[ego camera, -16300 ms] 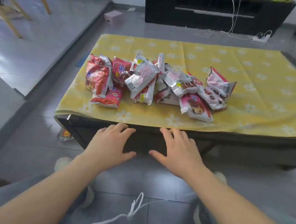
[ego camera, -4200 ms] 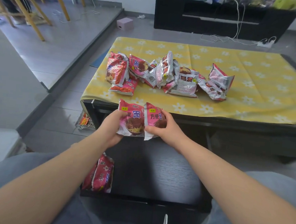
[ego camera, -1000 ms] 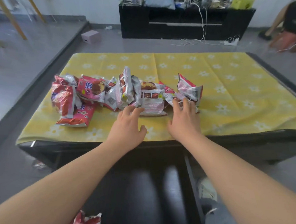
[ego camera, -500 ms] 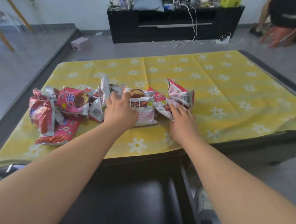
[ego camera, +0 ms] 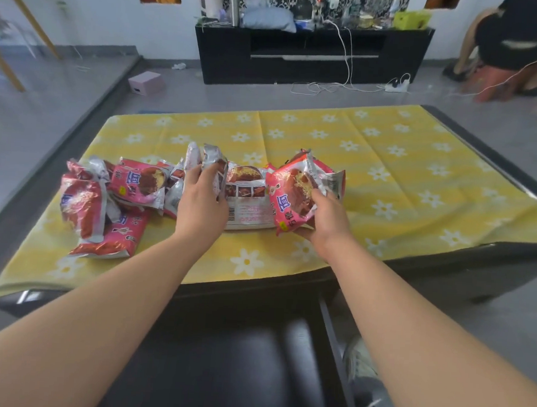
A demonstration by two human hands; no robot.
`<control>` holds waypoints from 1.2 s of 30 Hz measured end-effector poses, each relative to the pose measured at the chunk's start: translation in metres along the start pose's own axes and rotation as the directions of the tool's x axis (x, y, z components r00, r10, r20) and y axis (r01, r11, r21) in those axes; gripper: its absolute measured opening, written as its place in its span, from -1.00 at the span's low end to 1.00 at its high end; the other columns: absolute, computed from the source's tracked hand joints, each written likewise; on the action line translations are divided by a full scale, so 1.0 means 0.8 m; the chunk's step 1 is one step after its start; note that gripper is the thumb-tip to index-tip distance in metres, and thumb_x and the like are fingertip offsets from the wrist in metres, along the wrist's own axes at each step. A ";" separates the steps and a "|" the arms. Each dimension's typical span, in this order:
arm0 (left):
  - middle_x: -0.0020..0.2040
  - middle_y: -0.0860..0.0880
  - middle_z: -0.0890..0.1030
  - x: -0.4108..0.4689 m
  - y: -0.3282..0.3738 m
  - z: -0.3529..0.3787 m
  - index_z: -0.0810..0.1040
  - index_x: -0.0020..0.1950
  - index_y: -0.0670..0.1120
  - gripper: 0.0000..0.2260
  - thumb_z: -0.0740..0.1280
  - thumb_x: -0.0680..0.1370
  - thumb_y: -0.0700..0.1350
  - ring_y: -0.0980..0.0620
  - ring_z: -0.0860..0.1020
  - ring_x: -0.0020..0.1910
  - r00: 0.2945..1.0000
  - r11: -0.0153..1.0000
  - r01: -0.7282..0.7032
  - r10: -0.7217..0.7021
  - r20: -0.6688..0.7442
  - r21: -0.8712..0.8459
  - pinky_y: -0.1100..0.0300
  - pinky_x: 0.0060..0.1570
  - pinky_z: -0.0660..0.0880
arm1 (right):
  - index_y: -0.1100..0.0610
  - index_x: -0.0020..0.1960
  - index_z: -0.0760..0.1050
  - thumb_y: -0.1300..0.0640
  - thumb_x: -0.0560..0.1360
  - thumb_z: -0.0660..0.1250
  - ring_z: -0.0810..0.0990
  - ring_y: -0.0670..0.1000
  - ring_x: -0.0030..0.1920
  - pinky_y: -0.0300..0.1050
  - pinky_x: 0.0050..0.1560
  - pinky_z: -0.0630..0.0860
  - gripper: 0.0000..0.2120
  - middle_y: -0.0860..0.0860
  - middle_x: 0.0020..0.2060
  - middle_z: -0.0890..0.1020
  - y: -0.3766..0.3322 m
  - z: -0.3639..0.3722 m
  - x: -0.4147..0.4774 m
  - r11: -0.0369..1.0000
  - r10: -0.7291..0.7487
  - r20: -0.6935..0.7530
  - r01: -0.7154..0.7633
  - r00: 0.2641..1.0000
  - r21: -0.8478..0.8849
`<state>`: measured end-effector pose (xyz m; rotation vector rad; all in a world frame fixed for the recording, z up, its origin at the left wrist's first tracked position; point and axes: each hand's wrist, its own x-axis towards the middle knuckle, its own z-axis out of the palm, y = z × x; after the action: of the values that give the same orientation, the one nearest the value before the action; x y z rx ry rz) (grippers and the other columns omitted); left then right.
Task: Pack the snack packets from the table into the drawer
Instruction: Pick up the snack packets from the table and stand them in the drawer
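Several pink and silver snack packets (ego camera: 138, 182) lie in a heap on the left half of the yellow flowered tablecloth (ego camera: 404, 167). My right hand (ego camera: 324, 217) grips a pink packet (ego camera: 296, 192) and holds it tilted just above the cloth. My left hand (ego camera: 203, 199) is closed around an upright silver packet (ego camera: 213, 165) in the middle of the heap. A flat white-backed packet (ego camera: 249, 205) lies between my hands. The black drawer (ego camera: 235, 368) stands pulled out below the table's front edge; my arms hide part of it.
The low black table (ego camera: 508, 265) carries the cloth. A black TV cabinet (ego camera: 307, 58) with cables stands behind. A pink box (ego camera: 145, 83) sits on the floor at back left. A person (ego camera: 510, 38) sits at far right. A step edge runs along the left.
My right hand has closed on a pink packet and lifted it off the cloth. My left hand has moved onto the upright silver packet and gripped it. The view has tilted up.
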<state>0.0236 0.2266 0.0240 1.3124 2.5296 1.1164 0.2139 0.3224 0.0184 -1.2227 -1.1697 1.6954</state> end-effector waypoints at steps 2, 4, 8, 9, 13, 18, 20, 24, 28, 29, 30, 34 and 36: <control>0.56 0.01 0.34 -0.010 0.007 -0.008 0.33 0.60 0.06 -0.46 0.34 0.64 -0.20 -0.01 0.40 0.46 0.999 0.991 0.016 -0.020 -0.033 -0.136 0.18 0.21 0.30 | 0.01 0.13 0.59 0.09 0.71 0.20 0.79 0.16 -0.07 0.38 0.03 0.69 -0.81 0.16 -0.01 0.76 0.001 0.005 -0.009 0.990 0.038 0.026 -0.041 0.999 0.136; 0.51 0.05 0.41 -0.024 0.014 -0.020 0.36 0.56 0.08 -0.52 0.35 0.65 -0.09 0.10 0.39 0.41 0.999 0.969 0.020 -0.030 -0.039 -0.247 0.18 0.23 0.29 | 0.04 0.10 0.60 0.10 0.71 0.20 0.79 0.08 -0.21 0.26 -0.15 0.74 -0.81 0.08 -0.13 0.78 0.002 0.014 -0.019 0.968 0.063 0.028 -0.068 0.998 0.241; 0.49 0.11 0.45 -0.053 0.016 -0.038 0.38 0.51 0.16 -0.44 0.33 0.58 -0.28 0.16 0.57 0.13 0.994 0.885 0.100 -0.112 0.001 -0.455 0.18 -0.06 0.58 | 0.10 0.10 0.60 0.11 0.70 0.21 0.75 0.17 -0.06 0.26 -0.14 0.72 -0.81 0.14 -0.10 0.77 -0.001 0.027 -0.039 0.925 0.110 0.047 -0.120 0.993 0.359; 0.51 0.10 0.42 -0.058 0.014 -0.042 0.38 0.49 0.19 -0.38 0.30 0.55 -0.36 0.20 0.61 -0.11 0.986 0.847 0.153 -0.162 0.027 -0.509 0.25 -0.29 0.57 | 0.11 0.10 0.61 0.12 0.70 0.22 0.74 0.19 -0.04 0.28 -0.13 0.71 -0.81 0.13 -0.16 0.78 -0.003 0.030 -0.045 0.914 0.110 0.067 -0.127 0.992 0.385; 0.56 -0.04 0.34 -0.072 0.011 -0.055 0.24 0.56 0.28 -0.17 0.33 0.51 -0.45 0.12 0.50 -0.36 0.929 0.618 0.348 -0.331 0.168 -0.705 0.20 -0.37 0.49 | 0.15 0.11 0.63 0.09 0.70 0.23 0.73 0.24 0.04 0.27 -0.14 0.70 -0.78 0.14 -0.17 0.78 -0.006 0.040 -0.063 0.880 0.076 0.143 -0.134 0.987 0.456; 0.13 -0.28 0.64 -0.092 0.006 -0.074 0.45 0.44 -0.18 -0.48 0.29 0.51 -0.52 -0.13 0.63 -0.07 0.882 0.381 0.462 -0.295 0.369 -0.801 0.02 -0.12 0.54 | 0.11 0.18 0.64 0.01 0.69 0.28 0.78 0.19 -0.04 0.29 -0.03 0.72 -0.76 0.11 -0.08 0.79 -0.003 0.048 -0.086 0.941 0.046 0.247 -0.125 0.968 0.314; 0.00 -0.21 0.70 -0.101 0.003 -0.080 0.56 0.27 -0.22 -0.65 0.28 0.54 -0.49 -0.10 0.68 -0.10 0.880 0.335 0.469 -0.249 0.404 -0.817 0.04 -0.10 0.61 | 0.07 0.28 0.60 -0.03 0.63 0.39 0.77 0.20 0.02 0.36 0.03 0.69 -0.72 0.11 0.03 0.78 -0.001 0.052 -0.097 0.972 0.072 0.291 -0.133 0.954 0.194; 0.00 -0.10 0.71 -0.119 -0.006 -0.093 0.65 0.26 -0.14 -0.77 0.33 0.64 -0.14 -0.09 0.67 0.01 0.822 0.077 0.553 -0.217 0.527 -0.830 0.00 0.04 0.66 | 0.07 0.38 0.52 0.05 0.54 0.52 0.75 0.26 0.07 0.37 -0.06 0.69 -0.55 0.18 0.12 0.75 0.008 0.057 -0.117 0.970 0.113 0.310 -0.173 0.944 0.173; 0.13 0.04 0.75 -0.126 -0.012 -0.096 0.65 0.27 0.11 -0.79 0.37 0.66 -0.05 -0.06 0.64 0.24 0.834 0.249 0.539 -0.291 0.469 -0.805 -0.05 0.07 0.59 | 0.17 0.37 0.56 0.07 0.60 0.43 0.70 0.29 0.21 0.32 0.05 0.69 -0.63 0.26 0.23 0.70 0.010 0.056 -0.128 0.948 0.126 0.367 -0.221 0.922 0.230; 0.13 0.04 0.75 -0.127 -0.012 -0.097 0.64 0.27 0.14 -0.78 0.42 0.63 -0.02 -0.06 0.63 0.27 0.838 0.269 0.532 -0.305 0.453 -0.803 -0.06 0.10 0.56 | 0.18 0.37 0.57 0.07 0.62 0.40 0.69 0.29 0.23 0.28 0.07 0.69 -0.64 0.27 0.25 0.68 0.011 0.056 -0.130 0.944 0.127 0.393 -0.233 0.911 0.234; 0.18 0.02 0.73 -0.128 -0.012 -0.100 0.61 0.31 0.14 -0.71 0.48 0.58 0.02 -0.07 0.62 0.29 0.824 0.247 0.547 -0.326 0.463 -0.800 -0.07 0.13 0.56 | 0.18 0.37 0.57 0.06 0.63 0.37 0.68 0.29 0.26 0.25 0.09 0.68 -0.65 0.26 0.28 0.67 0.011 0.058 -0.133 0.939 0.126 0.420 -0.244 0.899 0.242; 0.30 -0.20 0.62 -0.136 -0.012 -0.114 0.54 0.38 0.03 -0.34 0.58 0.35 0.23 -0.21 0.67 0.21 0.670 0.090 0.730 -0.290 0.684 -0.677 -0.21 0.17 0.61 | 0.17 0.42 0.55 0.02 0.66 0.31 0.62 0.29 0.35 0.30 0.26 0.61 -0.61 0.24 0.31 0.66 0.013 0.064 -0.143 0.924 0.097 0.500 -0.264 0.861 0.276; 0.17 -0.20 0.70 -0.140 -0.017 -0.113 0.57 0.35 -0.06 -0.34 0.55 0.34 0.23 -0.20 0.73 0.08 0.673 0.078 0.732 -0.237 0.701 -0.677 -0.17 0.10 0.63 | 0.16 0.42 0.56 0.00 0.64 0.33 0.64 0.27 0.32 0.28 0.23 0.62 -0.60 0.22 0.28 0.68 0.011 0.067 -0.145 0.934 0.093 0.491 -0.247 0.866 0.257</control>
<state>0.0508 0.0877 0.0543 0.1639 1.1834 1.4845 0.1948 0.1997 0.0513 -0.7503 -1.0209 2.3046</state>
